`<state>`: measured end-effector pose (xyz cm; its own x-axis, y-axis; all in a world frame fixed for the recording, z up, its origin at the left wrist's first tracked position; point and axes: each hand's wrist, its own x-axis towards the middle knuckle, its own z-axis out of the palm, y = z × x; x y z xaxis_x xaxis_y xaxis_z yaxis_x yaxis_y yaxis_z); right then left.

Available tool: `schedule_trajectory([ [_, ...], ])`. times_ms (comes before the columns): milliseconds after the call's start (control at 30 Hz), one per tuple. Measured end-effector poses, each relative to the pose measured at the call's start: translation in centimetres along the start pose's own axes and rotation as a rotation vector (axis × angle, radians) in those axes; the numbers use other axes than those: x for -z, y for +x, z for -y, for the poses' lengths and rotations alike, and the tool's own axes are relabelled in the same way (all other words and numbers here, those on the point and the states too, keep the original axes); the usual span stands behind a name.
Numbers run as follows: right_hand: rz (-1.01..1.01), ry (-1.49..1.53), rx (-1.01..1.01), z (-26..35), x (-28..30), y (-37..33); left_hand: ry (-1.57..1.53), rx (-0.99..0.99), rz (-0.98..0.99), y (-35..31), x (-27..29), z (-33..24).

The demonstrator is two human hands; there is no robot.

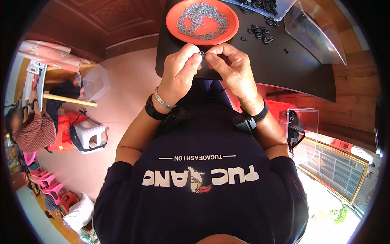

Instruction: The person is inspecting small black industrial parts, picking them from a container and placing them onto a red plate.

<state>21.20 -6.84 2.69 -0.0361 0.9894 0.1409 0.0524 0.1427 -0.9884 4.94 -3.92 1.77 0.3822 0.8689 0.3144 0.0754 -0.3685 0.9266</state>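
The left hand (178, 71) and right hand (235, 68) both pinch a tiny dark piece (202, 55) — it sits right between them; an orange plate (172, 22) lies just past.

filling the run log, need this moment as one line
left hand, right hand: both pinching one small dark part | ahead: round orange plate holding small grey elongated pieces | right: small black rounded pieces on black tabletop

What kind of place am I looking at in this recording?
Probably a home or small household workshop. Small grey pieces lie on an orange plate and loose black parts on a black table, while a red stool and a white stool stand on the pinkish floor to the left.
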Motion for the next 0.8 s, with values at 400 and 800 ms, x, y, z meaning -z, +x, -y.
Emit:
schedule_trajectory([
  [400, 0.047, -0.634, 0.334, 1.1, 3.2, 4.7, -0.178, 0.176, -0.073, 0.2, 1.3, 1.8],
  [800, 0.404, -1.601, 0.352, -0.3, 2.4, 14.0, -0.278, 0.213, -0.099, 0.7, 1.2, 3.9],
])
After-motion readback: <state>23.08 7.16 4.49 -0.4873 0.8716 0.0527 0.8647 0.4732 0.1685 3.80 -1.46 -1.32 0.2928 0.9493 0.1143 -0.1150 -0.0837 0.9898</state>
